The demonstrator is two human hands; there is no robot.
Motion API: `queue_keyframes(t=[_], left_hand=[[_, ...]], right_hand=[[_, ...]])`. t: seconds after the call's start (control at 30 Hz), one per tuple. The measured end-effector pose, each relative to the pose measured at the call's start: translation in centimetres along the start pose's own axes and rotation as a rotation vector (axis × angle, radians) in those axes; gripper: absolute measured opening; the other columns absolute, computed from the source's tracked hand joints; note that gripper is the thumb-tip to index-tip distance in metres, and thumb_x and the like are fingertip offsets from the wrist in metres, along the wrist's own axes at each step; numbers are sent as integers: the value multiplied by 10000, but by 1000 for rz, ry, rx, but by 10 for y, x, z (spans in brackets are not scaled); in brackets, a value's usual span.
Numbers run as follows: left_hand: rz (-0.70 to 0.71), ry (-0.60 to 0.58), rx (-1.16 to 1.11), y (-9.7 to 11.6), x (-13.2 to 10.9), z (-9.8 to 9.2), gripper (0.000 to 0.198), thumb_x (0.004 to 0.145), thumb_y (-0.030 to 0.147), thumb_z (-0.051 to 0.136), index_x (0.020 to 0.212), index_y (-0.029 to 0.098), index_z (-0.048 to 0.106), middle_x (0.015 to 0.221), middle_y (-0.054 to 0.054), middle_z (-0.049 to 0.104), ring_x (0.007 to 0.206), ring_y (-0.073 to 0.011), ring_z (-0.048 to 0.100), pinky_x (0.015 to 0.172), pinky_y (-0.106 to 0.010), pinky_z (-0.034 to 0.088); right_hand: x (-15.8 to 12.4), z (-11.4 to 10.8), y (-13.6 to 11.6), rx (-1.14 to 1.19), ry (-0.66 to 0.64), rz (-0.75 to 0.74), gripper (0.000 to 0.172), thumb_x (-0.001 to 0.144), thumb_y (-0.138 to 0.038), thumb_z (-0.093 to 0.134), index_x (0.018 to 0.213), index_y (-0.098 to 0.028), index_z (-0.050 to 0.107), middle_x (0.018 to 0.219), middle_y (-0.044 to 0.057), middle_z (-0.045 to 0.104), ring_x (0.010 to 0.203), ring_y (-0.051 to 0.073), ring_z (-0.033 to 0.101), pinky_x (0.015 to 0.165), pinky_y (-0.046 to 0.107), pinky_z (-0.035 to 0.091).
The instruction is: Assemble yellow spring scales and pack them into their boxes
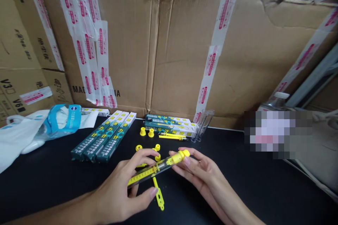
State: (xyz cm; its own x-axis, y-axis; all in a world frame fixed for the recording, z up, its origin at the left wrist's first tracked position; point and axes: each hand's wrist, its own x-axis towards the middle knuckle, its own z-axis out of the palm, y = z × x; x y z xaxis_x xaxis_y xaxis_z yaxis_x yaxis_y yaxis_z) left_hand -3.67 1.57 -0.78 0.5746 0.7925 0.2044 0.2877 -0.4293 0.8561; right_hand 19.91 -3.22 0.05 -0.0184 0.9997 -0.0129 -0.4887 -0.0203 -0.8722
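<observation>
A spring scale [148, 173], a clear tube with a yellow graduated strip inside, is held at a slant above the table. My left hand [124, 186] wraps round its lower left part, thumb stretched out below the tube. At the upper right end, my right hand [196, 168] has its fingers closed on the yellow end cap [185, 153]. Below the tube lies a flat yellow part with slots [159, 198]. Several yellow caps [143, 132] stand or lie behind my hands. Another yellow piece [142, 165] is partly hidden by my left fingers.
Three green-white boxes [104, 139] lie to the left; more boxes [169, 123] lie at the back. Thin yellow rods [173, 136] and clear tubes [202, 128] are near them. A blue-white packet [63, 119] lies left, a bottle [280, 100] right. Cardboard [179, 56] walls the back.
</observation>
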Motion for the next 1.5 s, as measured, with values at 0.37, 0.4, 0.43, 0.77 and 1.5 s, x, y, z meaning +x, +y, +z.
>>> queue_keyframes(t=[0.37,0.4,0.43,0.77,1.5], left_hand=[[39,-175,-430,2,12,-9,580,921,353,622,1467,272,445,1413,-185,546,847,-223,706,568,-248,544],[36,-199,-502,1,14,-10,546,939,374,609,1455,265,471,1446,-192,515,886,-242,704,577,-261,550],[37,-224,-563,0,16,-11,513,949,387,603,1436,257,506,1470,-193,490,917,-256,701,593,-275,554],[39,-417,-729,-8,21,-10,556,915,344,706,1427,200,540,1054,-147,748,939,-225,692,759,-296,535],[-141,-450,-356,11,16,-6,778,668,77,769,1387,231,517,795,18,736,611,-115,605,598,-226,484]], right_hand=[[12,-16,-11,58,117,-47,232,814,-259,808,1014,-149,765,1108,106,781,1065,230,727,1035,353,538],[14,-19,-12,62,145,-56,240,795,-260,823,999,-145,772,1106,108,781,1070,233,724,1029,345,544],[15,-21,-13,69,165,-63,245,778,-261,835,985,-141,778,1099,108,783,1074,236,722,1023,339,548],[20,-28,-11,131,195,-26,279,785,-293,824,1032,-169,789,1120,108,781,1198,249,656,1031,334,539],[14,-23,-9,161,51,-3,462,795,-262,825,1240,-273,702,1255,93,734,1120,242,704,976,363,542]])
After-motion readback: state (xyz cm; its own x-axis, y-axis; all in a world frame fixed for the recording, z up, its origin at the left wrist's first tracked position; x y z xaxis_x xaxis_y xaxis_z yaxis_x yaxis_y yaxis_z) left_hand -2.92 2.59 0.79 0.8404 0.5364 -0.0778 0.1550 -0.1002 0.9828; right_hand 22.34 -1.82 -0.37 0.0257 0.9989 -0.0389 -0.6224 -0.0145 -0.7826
